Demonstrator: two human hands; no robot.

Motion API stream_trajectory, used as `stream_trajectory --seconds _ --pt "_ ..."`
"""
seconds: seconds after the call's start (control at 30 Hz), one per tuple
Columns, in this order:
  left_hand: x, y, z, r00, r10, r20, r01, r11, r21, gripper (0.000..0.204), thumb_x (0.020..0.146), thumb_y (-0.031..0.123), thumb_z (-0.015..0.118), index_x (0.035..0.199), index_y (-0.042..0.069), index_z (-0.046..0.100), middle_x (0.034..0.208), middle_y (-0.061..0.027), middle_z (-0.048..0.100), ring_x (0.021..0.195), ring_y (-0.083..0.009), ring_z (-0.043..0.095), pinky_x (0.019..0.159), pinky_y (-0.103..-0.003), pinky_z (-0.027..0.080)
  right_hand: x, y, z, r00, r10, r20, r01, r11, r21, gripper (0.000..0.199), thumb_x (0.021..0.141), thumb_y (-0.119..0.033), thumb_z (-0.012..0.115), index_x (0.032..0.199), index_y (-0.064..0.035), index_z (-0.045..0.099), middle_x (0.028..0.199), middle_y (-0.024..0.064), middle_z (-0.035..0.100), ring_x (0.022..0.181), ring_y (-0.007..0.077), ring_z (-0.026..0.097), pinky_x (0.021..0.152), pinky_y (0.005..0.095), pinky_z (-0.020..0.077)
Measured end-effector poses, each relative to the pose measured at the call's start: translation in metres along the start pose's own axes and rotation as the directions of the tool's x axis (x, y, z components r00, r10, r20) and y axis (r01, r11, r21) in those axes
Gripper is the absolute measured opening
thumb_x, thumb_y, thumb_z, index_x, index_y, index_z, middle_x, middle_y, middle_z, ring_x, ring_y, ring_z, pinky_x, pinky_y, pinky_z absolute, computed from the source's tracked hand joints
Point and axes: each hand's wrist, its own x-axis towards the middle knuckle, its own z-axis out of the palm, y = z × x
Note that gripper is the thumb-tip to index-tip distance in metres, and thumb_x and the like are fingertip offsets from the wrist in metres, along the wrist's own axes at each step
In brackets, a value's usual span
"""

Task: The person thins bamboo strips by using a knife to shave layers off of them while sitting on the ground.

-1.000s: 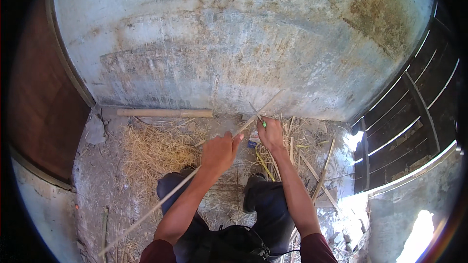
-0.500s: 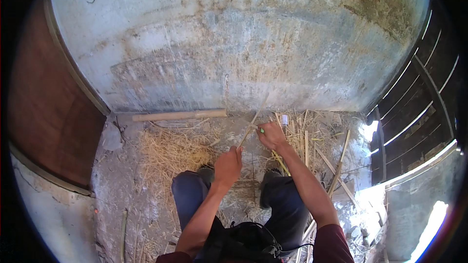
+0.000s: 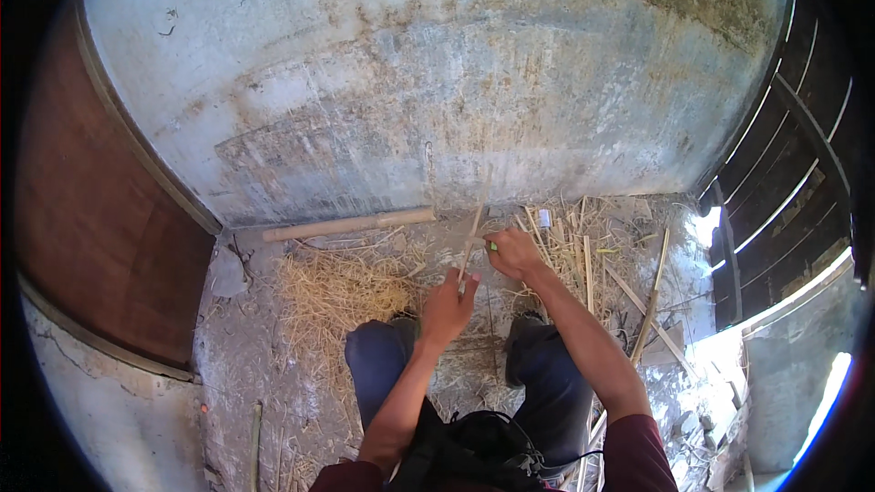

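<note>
At 6 o'clock, nearest the camera, a dark bag (image 3: 474, 456) hangs at the person's chest, with both knees in blue trousers (image 3: 383, 369) spread just beyond it. Two bare forearms reach up from the lower edge toward the centre. The left hand (image 3: 447, 305) sits just below centre, its fingers closed around the lower end of a thin bamboo strip (image 3: 469, 241) that rises nearly upright toward 12 o'clock. The right hand (image 3: 512, 252), slightly farther and toward 1 o'clock, has its fingers curled around a small tool with a green tip (image 3: 492, 245) — the tip touches the strip partway up. What kind of tool it is cannot be told.

On the dusty floor (image 3: 237, 364) at 9 o'clock of the hands lies a heap of pale straw-like shavings (image 3: 337, 292). At 3 o'clock, split bamboo slats (image 3: 588, 264) lie scattered, some crossing one another. Farther off, a thick bamboo pole (image 3: 351, 225) lies flat along the foot of a stained concrete wall (image 3: 437, 82) — the wall fills the upper half. A brown panel (image 3: 91, 219) stands at far 9 o'clock, dark railings (image 3: 784, 173) at 3 o'clock.
</note>
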Motion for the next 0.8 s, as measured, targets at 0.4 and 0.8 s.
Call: stream_trajectory --seconds 0.4,0.8 --pt "-0.009 -0.015 0.006 0.997 -0.067 0.029 0.068 0.997 -0.036 0.030 0.115 0.024 0.051 0.103 -0.004 0.054 0.069 -0.0276 0.061 0.065 -0.0510 0.062 0.057 -0.061 0.041 0.000 -0.018 0.006 0.997 -0.008 0.080 0.009 1.000 -0.016 0.033 0.083 -0.014 0.064 0.111 -0.0073 0.081 0.097 0.0237 0.077 0.099 0.0423 0.074 0.090 0.0535 0.0602" --pt "-0.014 -0.006 0.000 0.994 -0.097 -0.045 0.101 0.990 0.101 0.023 0.113 0.018 0.053 0.108 -0.004 0.055 0.070 -0.0304 0.064 0.067 -0.0529 0.065 0.057 -0.062 0.048 0.006 -0.030 0.012 0.999 0.012 0.053 -0.011 1.000 -0.025 0.034 0.082 -0.013 0.064 0.111 -0.0056 0.081 0.094 0.0262 0.077 0.093 0.0439 0.075 0.087 0.0542 0.0607"
